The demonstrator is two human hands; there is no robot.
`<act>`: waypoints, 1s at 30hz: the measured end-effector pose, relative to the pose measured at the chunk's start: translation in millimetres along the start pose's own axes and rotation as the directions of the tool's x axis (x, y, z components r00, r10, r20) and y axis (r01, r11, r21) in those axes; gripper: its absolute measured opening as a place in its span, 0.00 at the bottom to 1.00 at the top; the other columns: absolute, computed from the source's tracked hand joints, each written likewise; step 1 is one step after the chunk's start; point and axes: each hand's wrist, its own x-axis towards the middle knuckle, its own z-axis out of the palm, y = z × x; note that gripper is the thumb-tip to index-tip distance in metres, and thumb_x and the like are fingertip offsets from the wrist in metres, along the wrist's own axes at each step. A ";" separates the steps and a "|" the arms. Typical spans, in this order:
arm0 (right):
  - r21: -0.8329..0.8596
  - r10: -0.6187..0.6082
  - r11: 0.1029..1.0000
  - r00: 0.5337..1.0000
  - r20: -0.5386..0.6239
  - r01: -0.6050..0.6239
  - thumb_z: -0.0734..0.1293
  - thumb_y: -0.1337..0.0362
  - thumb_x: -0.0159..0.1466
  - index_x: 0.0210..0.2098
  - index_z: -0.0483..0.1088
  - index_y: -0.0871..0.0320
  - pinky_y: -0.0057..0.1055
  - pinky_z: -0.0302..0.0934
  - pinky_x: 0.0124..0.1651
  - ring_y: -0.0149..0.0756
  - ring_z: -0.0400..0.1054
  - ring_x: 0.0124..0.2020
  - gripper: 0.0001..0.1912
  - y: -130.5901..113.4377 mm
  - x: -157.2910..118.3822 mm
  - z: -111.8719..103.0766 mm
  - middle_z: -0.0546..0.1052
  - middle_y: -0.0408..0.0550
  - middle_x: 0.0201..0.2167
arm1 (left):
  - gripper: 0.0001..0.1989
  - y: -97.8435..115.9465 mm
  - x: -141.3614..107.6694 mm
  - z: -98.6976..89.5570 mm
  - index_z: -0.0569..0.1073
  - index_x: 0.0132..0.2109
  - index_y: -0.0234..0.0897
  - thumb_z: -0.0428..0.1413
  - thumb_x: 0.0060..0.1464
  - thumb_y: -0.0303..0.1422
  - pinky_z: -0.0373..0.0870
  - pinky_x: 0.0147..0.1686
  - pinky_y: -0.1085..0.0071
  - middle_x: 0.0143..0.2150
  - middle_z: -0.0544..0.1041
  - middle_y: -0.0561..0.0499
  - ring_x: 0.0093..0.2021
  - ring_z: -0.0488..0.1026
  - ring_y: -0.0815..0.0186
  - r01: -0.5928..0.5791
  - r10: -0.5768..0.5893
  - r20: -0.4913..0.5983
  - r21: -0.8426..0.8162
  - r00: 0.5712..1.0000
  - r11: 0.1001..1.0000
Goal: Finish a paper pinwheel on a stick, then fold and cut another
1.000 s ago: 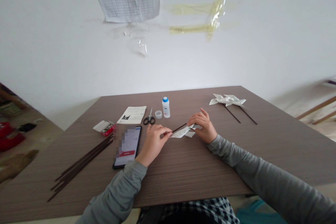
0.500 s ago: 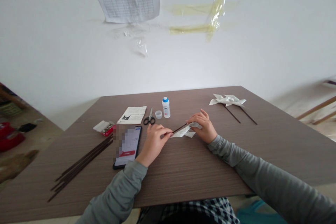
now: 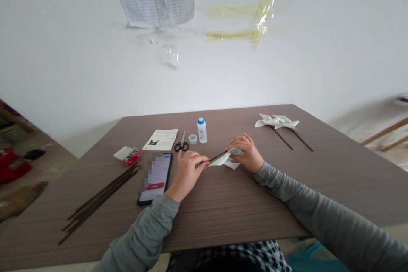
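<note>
My left hand (image 3: 188,173) pinches the near end of a thin dark stick (image 3: 218,157) above the table. At the stick's far end, my right hand (image 3: 248,152) is closed on a folded white paper pinwheel (image 3: 219,161) with print on it. One paper blade curls up beside my right fingers, and another points down below them. The exact join of stick and paper is hidden by my right fingers. To the right, finished-looking paper pinwheels (image 3: 277,122) on dark sticks lie on the table.
Left of my hands lie a phone (image 3: 156,180), a bundle of dark sticks (image 3: 98,204) and an open red box (image 3: 130,159) of small pieces. Farther back are printed paper sheets (image 3: 161,140), scissors (image 3: 181,144), a clear cap (image 3: 192,139) and a blue-capped white bottle (image 3: 202,131).
The paper in my right hand has shifted slightly: its blade curls more openly and the lower flap has swung a little right. Both hands stay almost in place.
</note>
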 end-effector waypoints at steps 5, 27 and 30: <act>-0.039 0.083 0.996 0.992 0.097 -0.080 0.86 0.58 0.74 0.47 0.93 0.46 0.78 0.58 0.90 0.61 0.85 0.67 0.04 -1.3 7.6 -7.5 0.95 0.52 0.52 | 0.14 -2.0 0.9 6.6 0.98 0.52 0.53 0.69 0.78 0.27 0.60 0.88 0.22 0.55 0.98 0.46 0.65 0.89 0.44 0.065 -0.065 0.062 -0.003 0.996 0.998; -0.388 0.451 0.876 0.775 0.443 -0.288 0.88 0.54 0.71 0.38 0.92 0.50 0.47 0.75 0.65 0.58 0.88 0.55 0.10 -54.3 47.1 -28.9 0.92 0.51 0.44 | 0.11 13.6 0.2 6.1 0.93 0.43 0.47 0.71 0.75 0.25 0.62 0.85 0.08 0.49 0.93 0.44 0.66 0.87 0.38 0.175 -0.189 0.174 0.094 0.966 0.980; -0.388 0.442 0.878 0.786 0.432 -0.281 0.88 0.54 0.70 0.35 0.90 0.50 0.46 0.75 0.61 0.55 0.88 0.50 0.11 -54.4 48.0 -28.9 0.90 0.49 0.39 | 0.09 8.6 1.1 8.5 0.95 0.44 0.49 0.73 0.74 0.28 0.69 0.82 0.12 0.54 0.92 0.43 0.66 0.85 0.38 0.155 -0.170 0.155 0.107 0.973 0.982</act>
